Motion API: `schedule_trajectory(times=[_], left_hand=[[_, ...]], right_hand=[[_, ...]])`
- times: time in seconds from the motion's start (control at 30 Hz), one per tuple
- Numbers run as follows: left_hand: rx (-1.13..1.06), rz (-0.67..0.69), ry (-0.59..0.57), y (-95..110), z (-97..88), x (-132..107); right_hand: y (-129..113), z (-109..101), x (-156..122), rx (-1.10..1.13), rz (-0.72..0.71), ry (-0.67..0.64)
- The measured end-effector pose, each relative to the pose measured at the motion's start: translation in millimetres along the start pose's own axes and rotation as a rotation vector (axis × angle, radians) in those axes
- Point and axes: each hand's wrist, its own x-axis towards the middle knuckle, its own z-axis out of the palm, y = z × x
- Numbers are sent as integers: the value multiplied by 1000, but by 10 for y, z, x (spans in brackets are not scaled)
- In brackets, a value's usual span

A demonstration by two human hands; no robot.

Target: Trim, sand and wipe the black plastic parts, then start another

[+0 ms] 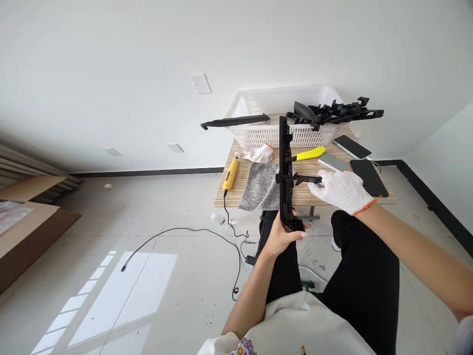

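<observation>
My bare left hand [283, 235] grips the lower end of a long black plastic part [285, 148], holding it upright over the table's front edge. The part is narrow and ribbed, with clips along its side. In a white knit glove with an orange cuff, my right hand [338, 190] is closed on a black arm [305, 179] sticking out sideways from the part; whether this is one piece with it I cannot tell. Behind the part lies a grey cloth [260, 187]. A yellow-handled cutter [310, 154] rests just beyond my right hand.
A white plastic basket [254, 135] at the back holds black plastic parts [332, 113]; a long black strip [236, 121] lies across its rim. On the table [221, 195] are a yellow corded tool [231, 173], a glove [260, 154] and phones [353, 146]. A cable [192, 228] trails over the floor.
</observation>
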Motion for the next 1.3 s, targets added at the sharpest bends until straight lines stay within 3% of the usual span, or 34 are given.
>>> schedule_trajectory(times=[0.43, 0.83, 1.3], left_hand=[[0, 15, -14, -65, -59, 4], [23, 30, -29, -71, -68, -4], [-13, 24, -17, -77, -82, -5]], right_hand=[[-9, -110, -3, -22, -67, -9], [-10, -146, 8, 0, -46, -67], [-15, -143, 21, -14, -62, -14]])
